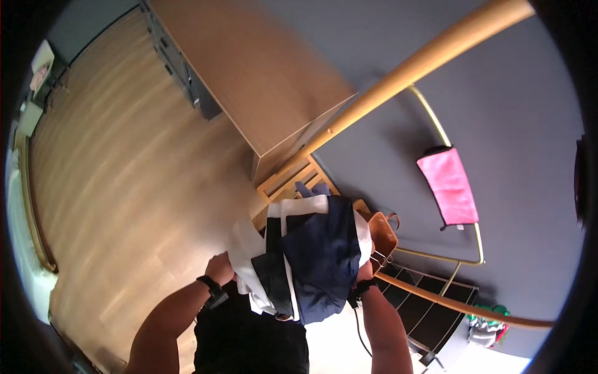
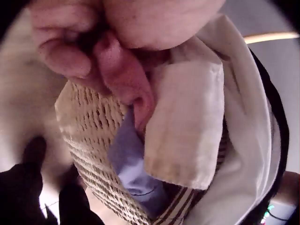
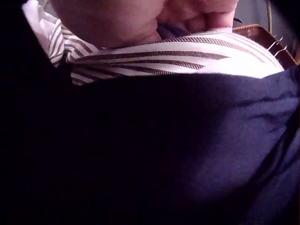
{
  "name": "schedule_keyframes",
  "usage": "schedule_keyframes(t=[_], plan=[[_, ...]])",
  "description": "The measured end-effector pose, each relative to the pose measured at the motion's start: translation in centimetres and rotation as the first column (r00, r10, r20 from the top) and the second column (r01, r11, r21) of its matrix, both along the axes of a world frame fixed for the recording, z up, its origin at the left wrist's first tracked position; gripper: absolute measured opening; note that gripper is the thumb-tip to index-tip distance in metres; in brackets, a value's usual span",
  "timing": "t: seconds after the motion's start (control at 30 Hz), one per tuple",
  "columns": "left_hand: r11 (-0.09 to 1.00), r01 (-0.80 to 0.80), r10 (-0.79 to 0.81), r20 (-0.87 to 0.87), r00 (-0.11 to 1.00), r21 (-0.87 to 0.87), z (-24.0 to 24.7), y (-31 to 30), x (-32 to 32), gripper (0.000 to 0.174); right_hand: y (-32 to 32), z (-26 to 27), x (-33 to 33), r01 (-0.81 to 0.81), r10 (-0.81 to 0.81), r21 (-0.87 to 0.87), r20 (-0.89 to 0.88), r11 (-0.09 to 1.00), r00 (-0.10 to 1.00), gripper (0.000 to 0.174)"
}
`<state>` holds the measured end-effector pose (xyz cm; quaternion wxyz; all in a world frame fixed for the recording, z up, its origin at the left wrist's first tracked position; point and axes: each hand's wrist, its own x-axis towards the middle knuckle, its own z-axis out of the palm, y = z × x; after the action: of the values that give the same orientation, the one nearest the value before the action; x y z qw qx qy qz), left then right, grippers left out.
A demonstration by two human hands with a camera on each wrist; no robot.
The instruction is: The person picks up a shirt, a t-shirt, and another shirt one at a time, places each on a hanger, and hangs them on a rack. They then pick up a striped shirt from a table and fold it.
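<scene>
A woven laundry basket (image 2: 91,117) heaped with clothes is held in front of the body. On top lie a navy garment (image 1: 317,249) and white-edged cloth (image 1: 249,249); a blue-grey cloth (image 2: 129,164) and a cream cloth (image 2: 185,126) hang over the side in the left wrist view. My left hand (image 1: 219,268) grips the basket's left side, fingers curled close to its rim. At the right side, my right hand (image 1: 365,272) grips the rim over a brown-and-white striped lining (image 3: 154,58). Clothes hide much of the basket and the right fingertips.
A wood-topped cabinet (image 1: 261,75) stands ahead, with a slatted wooden stand (image 1: 293,181) beside it. To the right, a wooden pole rack (image 1: 405,62) carries a pink pouch (image 1: 450,185). A brown bin (image 1: 383,237) is close to the right hand, above a dark shelf (image 1: 417,302).
</scene>
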<state>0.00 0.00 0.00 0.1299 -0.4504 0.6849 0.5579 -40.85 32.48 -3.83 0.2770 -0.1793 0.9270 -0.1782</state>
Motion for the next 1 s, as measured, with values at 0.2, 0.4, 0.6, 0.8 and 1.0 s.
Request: schedule_keyframes(t=[0.2,0.4,0.6,0.8,1.0], plan=[[0.997,0.013,-0.013,0.007,1.000,0.077,-8.6,-3.2,-6.9,0.034,-4.4,-11.9,-10.3,0.229,-0.179,-0.293,0.186,0.928,0.966,0.034],[0.998,-0.010,0.018,0.120,0.993,-0.067,-16.0,-5.1,-14.0,0.022,-13.8,-11.1,-14.7,0.725,-0.410,0.001,0.825,0.689,0.388,0.050],[0.978,-0.206,0.199,0.148,0.969,0.028,-19.1,-5.6,-19.3,0.018,-17.4,-18.6,-19.3,0.222,-0.170,-0.046,0.496,0.974,0.852,0.048],[0.962,-0.268,0.265,0.082,0.961,0.040,-22.7,-5.9,-20.8,0.020,-21.2,-21.4,-19.9,-0.057,0.054,0.002,0.306,0.998,0.951,0.047],[0.962,-0.274,0.273,0.069,0.960,0.008,-23.1,-7.3,-20.9,0.022,-22.4,-21.8,-19.6,-0.248,0.241,0.013,0.185,0.969,0.953,0.046]])
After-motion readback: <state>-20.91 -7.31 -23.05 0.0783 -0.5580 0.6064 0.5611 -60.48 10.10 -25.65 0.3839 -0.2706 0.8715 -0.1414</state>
